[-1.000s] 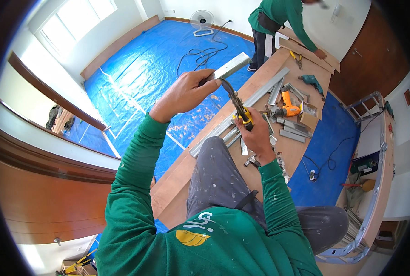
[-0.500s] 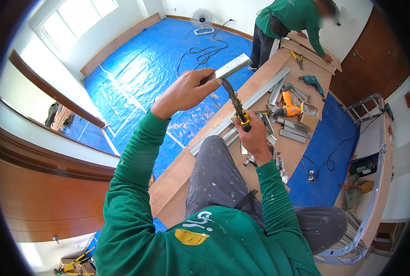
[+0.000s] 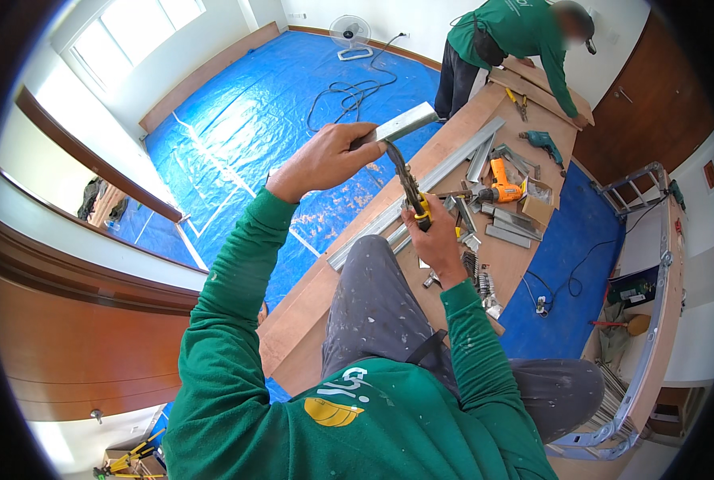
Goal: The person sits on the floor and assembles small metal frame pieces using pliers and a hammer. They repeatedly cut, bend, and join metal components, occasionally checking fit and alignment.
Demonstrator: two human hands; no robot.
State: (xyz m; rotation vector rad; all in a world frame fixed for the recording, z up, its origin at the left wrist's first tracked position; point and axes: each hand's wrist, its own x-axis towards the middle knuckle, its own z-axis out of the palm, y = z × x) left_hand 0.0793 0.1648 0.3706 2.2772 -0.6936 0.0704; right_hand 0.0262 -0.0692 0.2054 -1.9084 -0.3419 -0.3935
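Left hand (image 3: 325, 160) grips a metal channel (image 3: 401, 126); right hand (image 3: 433, 236) squeezes snips (image 3: 411, 188) mid-frame. The sharp cut edge could slice fingers if the snips slip.

drill (image 3: 503, 190) on board (image 3: 525, 260) (right of snips (image 3: 411, 190)); tarp (image 3: 245, 136) left

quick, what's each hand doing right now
Left hand: closed, holding a short metal channel piece.
Right hand: closed on the snips.
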